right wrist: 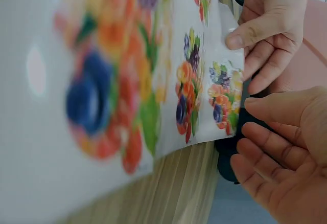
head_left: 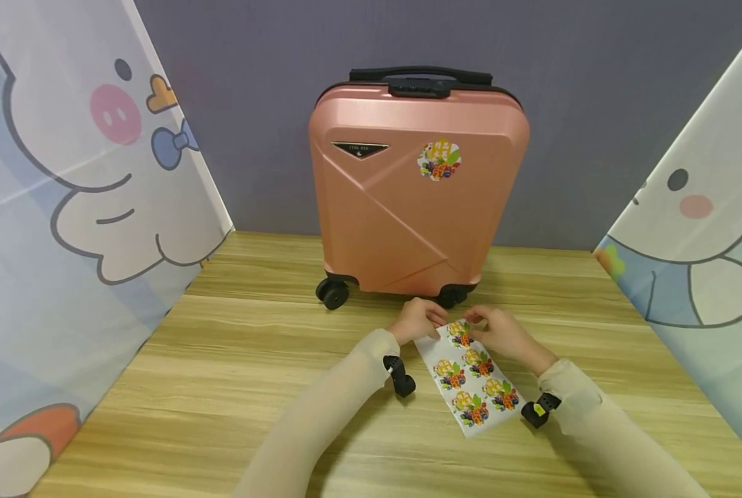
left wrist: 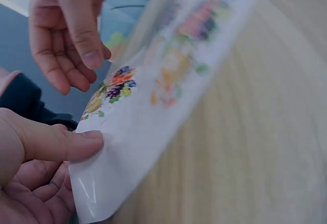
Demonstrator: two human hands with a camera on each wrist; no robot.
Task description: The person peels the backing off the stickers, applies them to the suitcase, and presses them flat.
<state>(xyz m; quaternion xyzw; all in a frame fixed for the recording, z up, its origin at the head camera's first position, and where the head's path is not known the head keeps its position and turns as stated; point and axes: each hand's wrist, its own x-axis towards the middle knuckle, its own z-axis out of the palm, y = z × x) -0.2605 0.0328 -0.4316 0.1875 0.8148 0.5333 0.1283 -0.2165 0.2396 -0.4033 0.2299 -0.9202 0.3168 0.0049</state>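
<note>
A white sheet (head_left: 429,348) of round fruit-print stickers slants above the wooden table, in front of the suitcase. The left hand (head_left: 417,321) pinches its far left corner; in the left wrist view the thumb (left wrist: 82,146) lies on top of the paper. Close by the far right corner is the right hand (head_left: 503,335). Seen from the right wrist, that hand (right wrist: 294,150) has its thumb and loosely bent fingers apart, with nothing between them. The thumb tip is right beside the edge near the end sticker (right wrist: 224,98). Several stickers remain on the sheet.
A pink hard-shell suitcase (head_left: 402,214) stands upright on wheels at the back of the table (head_left: 252,346). One round fruit sticker (head_left: 439,160) is on its upper right front, across from a dark triangular badge (head_left: 359,149). Cartoon-print sheets (head_left: 66,138) hang at both sides.
</note>
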